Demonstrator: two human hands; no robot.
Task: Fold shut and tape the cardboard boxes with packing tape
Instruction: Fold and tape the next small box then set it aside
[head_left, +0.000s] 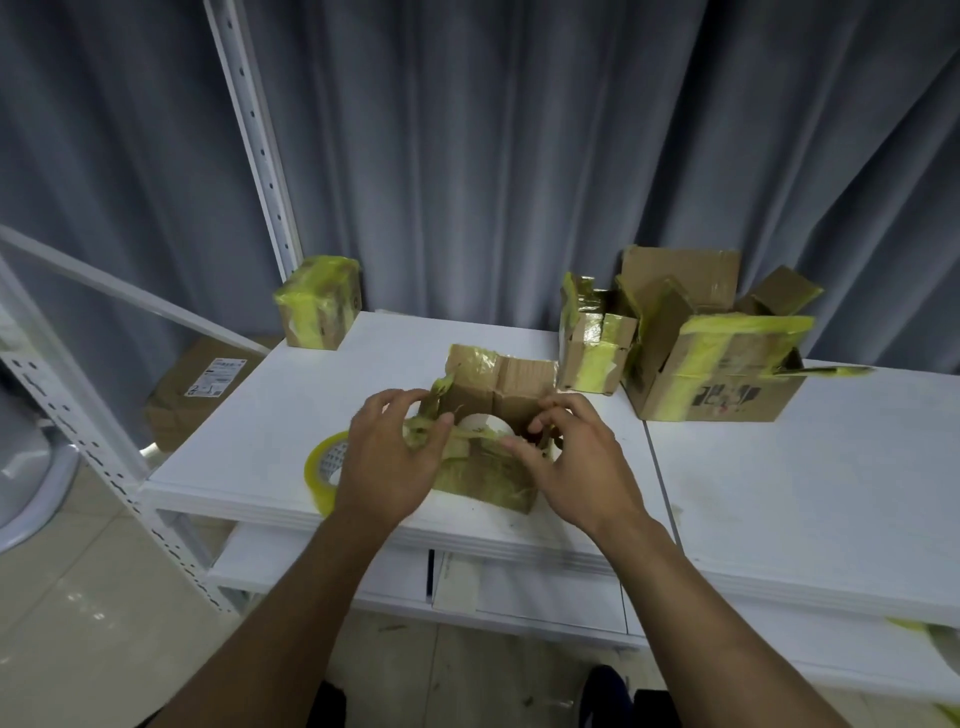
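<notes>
Starting leftmost: tape roll (324, 467) lay at shelf (249, 441) edge; my left hand (389, 462) pinched left side of small box (488, 473) at shelf front; my right hand (576, 462) curled over its right side. Risk: crumpled old tape (422, 427) could keep top from folding flat.

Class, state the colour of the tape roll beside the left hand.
Translucent yellow tape roll, clearest in head view.

White shelf (779, 493): cardboard boxes (488, 475), tape roll (318, 470).

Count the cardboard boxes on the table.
4: open box at front centre, taped box back left, small box back centre, big box at right. The flaps behind it may hide another.
</notes>
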